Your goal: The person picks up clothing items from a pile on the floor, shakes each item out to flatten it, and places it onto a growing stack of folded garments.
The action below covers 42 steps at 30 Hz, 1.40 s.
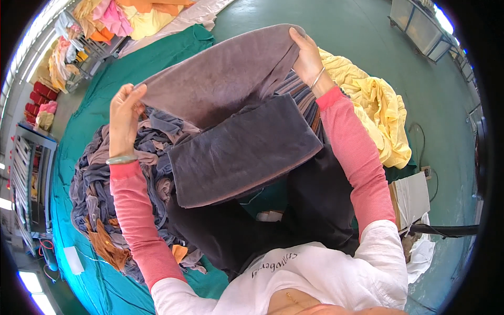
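Note:
A grey-brown plush towel (220, 71) is stretched taut in the air in front of me, its near part sagging. My left hand (125, 116) pinches its left corner between thumb and fingers. Farther off and to the right, my right hand (307, 59) grips the other upper corner. Across my lap, just below the raised towel, lies a flat dark grey folded towel (247, 152) with a brownish layer along its lower edge. More layered grey and brown striped edges (302, 100) show beneath it, close to my right wrist.
A loose heap of grey and brown cloths (97, 176) lies left of my legs on a green sheet (76, 139). Yellow fabric (380, 113) is bunched at the right. Wheeled carts (420, 29) stand at the far right, and a rack (31, 178) stands at the left.

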Tool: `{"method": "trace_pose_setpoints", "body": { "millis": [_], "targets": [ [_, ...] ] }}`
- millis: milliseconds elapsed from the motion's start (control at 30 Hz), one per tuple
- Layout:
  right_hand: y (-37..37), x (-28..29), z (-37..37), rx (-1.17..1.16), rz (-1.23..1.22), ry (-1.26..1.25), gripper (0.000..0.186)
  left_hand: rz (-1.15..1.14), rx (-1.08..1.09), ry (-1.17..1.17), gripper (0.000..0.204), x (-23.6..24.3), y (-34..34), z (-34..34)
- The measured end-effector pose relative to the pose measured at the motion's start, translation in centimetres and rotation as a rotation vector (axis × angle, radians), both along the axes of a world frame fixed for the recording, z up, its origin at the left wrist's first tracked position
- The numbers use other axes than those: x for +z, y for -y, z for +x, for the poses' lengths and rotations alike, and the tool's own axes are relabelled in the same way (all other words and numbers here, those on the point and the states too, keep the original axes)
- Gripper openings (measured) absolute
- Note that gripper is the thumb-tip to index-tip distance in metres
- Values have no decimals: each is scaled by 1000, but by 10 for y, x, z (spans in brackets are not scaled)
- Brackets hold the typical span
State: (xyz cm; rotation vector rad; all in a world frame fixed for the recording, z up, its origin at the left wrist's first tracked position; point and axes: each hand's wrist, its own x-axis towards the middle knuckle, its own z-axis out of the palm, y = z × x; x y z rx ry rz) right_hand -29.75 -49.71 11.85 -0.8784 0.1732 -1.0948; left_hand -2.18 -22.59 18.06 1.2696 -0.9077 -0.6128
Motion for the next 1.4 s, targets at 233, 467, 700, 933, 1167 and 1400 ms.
{"method": "trace_pose_setpoints", "body": {
  "millis": [233,467,700,933,1167,1400],
  "targets": [
    [0,2,-3,-250,-190,-89,19,-199,-6,-15,26,17,9,-12],
    [7,1,-6,-320,-187,-79,19,-167,145,339,31,11,8,-14],
    [9,29,-47,-58,-265,84,17,-311,199,411,21,49,-29,-54],
    [-78,47,-136,-24,-601,-63,15,-300,267,824,22,35,-140,-104],
    [-118,2,-187,173,-717,-111,19,-267,-271,383,10,-8,-180,-142],
    [-110,4,-161,109,-472,-435,30,-128,36,417,18,-15,-130,-122]
  ]
}}
